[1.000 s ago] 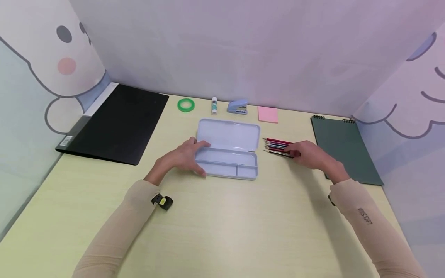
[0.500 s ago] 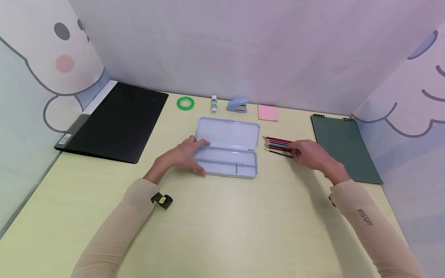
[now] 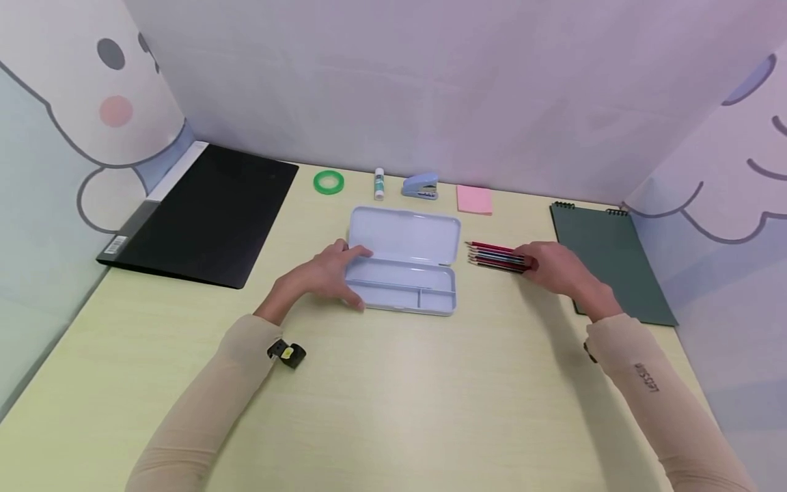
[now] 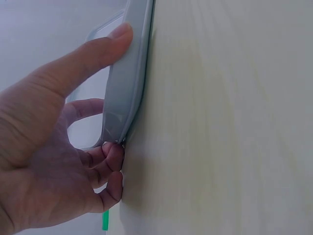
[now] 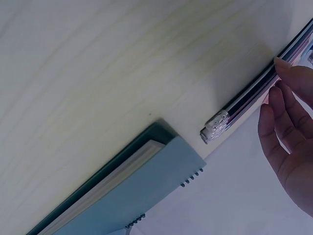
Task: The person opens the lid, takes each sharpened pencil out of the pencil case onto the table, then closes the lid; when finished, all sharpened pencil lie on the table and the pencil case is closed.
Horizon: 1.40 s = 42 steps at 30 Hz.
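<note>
Pale yellow-green tabletop (image 3: 393, 410) with stuff lined up along the back: a green tape roll (image 3: 328, 182), then a small glue stick (image 3: 378, 184) standing upright, a blue stapler (image 3: 421, 186) and a pink sticky note pad (image 3: 474, 200). Far left there's a big black folder (image 3: 209, 213) with a barcode label on its spine, lying flat. Over on the right a dark green spiral notebook (image 3: 611, 263), closed. Cartoon-printed panels wall in both sides.

1. Left hand (image 4: 44, 161) grips the end of the case (image 4: 126, 83): thumb along the near rim, fingers (image 4: 110, 156) curled at the corner.
2. Case sits on pale wood worktop (image 4: 230, 122).
</note>
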Each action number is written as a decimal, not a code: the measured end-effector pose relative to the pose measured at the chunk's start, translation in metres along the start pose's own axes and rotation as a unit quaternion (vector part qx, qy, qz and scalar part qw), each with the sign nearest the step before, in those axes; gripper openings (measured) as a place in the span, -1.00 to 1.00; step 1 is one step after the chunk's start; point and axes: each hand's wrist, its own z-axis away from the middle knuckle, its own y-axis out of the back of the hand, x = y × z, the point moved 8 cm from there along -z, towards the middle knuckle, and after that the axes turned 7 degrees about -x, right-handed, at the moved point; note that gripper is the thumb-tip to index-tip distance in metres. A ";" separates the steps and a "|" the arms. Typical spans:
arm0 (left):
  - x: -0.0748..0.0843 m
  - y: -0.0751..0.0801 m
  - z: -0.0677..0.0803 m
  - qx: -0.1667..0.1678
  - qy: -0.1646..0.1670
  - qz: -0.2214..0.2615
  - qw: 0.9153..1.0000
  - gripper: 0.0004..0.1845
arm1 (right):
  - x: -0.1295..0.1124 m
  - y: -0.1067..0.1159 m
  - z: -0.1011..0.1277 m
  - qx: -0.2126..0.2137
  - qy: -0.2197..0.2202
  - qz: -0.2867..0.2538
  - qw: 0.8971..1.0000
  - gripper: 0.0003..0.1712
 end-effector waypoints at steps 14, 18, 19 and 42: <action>0.001 0.000 0.002 0.001 -0.001 0.004 1.000 0.10 | -0.001 0.006 0.002 0.008 0.003 -0.001 1.000 -0.52; 0.002 0.001 0.002 0.001 -0.001 0.006 1.000 0.10 | -0.009 0.011 0.001 0.009 0.007 -0.005 1.000 -0.52; 0.002 0.001 0.002 0.001 -0.002 0.006 1.000 0.10 | -0.013 0.012 0.000 0.013 0.012 -0.010 1.000 -0.51; 0.001 -0.001 0.001 0.000 0.008 0.011 1.000 0.08 | -0.178 -0.010 -0.047 -0.033 0.190 -0.120 0.974 -0.55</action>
